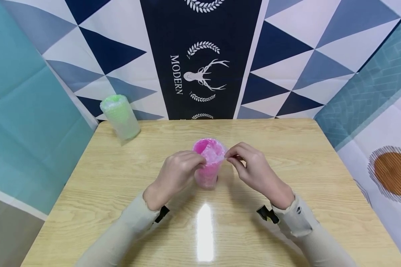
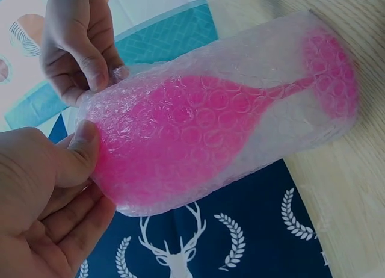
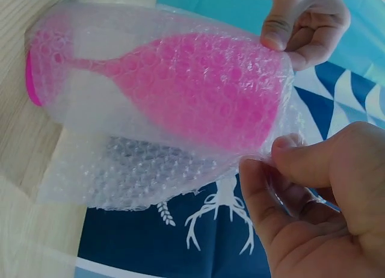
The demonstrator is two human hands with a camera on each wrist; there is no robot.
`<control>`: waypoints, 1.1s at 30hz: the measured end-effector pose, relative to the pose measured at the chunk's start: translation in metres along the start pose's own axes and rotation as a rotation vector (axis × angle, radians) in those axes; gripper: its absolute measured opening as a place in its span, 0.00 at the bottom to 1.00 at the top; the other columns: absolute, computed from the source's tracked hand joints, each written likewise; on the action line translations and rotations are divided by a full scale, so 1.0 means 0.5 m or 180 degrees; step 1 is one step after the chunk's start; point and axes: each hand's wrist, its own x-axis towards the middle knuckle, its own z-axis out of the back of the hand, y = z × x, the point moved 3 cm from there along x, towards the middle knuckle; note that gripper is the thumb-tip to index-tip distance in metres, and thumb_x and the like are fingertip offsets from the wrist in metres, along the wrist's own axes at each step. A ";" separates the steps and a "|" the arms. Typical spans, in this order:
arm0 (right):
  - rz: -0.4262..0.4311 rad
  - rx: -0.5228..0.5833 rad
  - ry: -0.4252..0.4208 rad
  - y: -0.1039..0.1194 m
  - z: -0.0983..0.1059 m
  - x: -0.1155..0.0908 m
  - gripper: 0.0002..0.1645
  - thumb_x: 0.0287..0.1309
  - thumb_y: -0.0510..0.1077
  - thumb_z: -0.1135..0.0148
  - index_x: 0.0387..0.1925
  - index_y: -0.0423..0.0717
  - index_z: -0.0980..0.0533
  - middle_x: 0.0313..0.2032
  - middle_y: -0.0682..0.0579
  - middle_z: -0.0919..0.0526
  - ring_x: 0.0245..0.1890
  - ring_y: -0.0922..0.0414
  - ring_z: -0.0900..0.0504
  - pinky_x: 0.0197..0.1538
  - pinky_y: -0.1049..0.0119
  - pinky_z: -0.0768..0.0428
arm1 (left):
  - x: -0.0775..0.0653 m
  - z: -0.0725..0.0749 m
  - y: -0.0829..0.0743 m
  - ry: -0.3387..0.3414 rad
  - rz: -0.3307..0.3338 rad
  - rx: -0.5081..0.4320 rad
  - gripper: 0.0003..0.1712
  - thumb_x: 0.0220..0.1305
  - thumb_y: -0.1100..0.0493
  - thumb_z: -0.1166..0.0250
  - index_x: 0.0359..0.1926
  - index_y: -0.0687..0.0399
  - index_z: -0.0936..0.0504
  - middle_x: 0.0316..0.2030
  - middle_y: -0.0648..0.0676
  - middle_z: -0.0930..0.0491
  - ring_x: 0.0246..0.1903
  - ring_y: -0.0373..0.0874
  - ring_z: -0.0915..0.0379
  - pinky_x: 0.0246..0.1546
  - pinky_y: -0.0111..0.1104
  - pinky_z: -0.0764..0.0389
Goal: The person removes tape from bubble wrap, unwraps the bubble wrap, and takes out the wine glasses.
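Note:
A pink stemmed goblet (image 1: 208, 173) stands upright on the table in front of me, wrapped in clear bubble wrap (image 3: 144, 169). Through the wrap its bowl (image 2: 180, 121), stem and foot show in the left wrist view. My left hand (image 1: 180, 167) pinches the wrapped rim on the left side, thumb outside. On the right side, my right hand (image 1: 250, 168) pinches the upper edge of the wrap between thumb and fingertips. A loose flap of the wrap hangs beside the goblet in the right wrist view. Crumpled wrap covers part of the goblet's mouth.
Toward the back left corner of the wooden table (image 1: 127, 207) stands a green item (image 1: 120, 115), also in bubble wrap. A patterned cloth (image 1: 200, 48) with a deer print hangs behind the table. Teal cloth (image 1: 36, 111) borders the left side.

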 end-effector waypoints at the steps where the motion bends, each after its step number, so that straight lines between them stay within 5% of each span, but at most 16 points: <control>1: -0.0033 0.0003 -0.0017 -0.003 0.000 -0.001 0.09 0.58 0.26 0.31 0.36 0.41 0.17 0.36 0.49 0.15 0.34 0.60 0.18 0.37 0.68 0.14 | 0.000 0.001 0.000 -0.0006 0.0008 -0.0001 0.05 0.60 0.67 0.26 0.35 0.54 0.11 0.31 0.49 0.10 0.33 0.40 0.14 0.39 0.30 0.12; 21: -0.0559 0.0194 -0.0309 -0.052 -0.014 -0.023 0.10 0.55 0.27 0.28 0.36 0.42 0.14 0.36 0.50 0.11 0.35 0.59 0.15 0.40 0.84 0.19 | -0.009 0.001 0.002 -0.0029 0.0055 -0.0055 0.04 0.60 0.66 0.25 0.35 0.55 0.11 0.33 0.50 0.10 0.36 0.41 0.12 0.41 0.30 0.11; 33: -0.0729 0.0162 -0.0374 -0.068 -0.032 -0.026 0.08 0.56 0.27 0.29 0.37 0.37 0.15 0.36 0.46 0.11 0.37 0.53 0.11 0.40 0.61 0.10 | -0.015 0.001 0.003 -0.0069 0.0050 -0.0089 0.04 0.61 0.65 0.26 0.38 0.55 0.10 0.37 0.51 0.09 0.42 0.44 0.11 0.47 0.32 0.11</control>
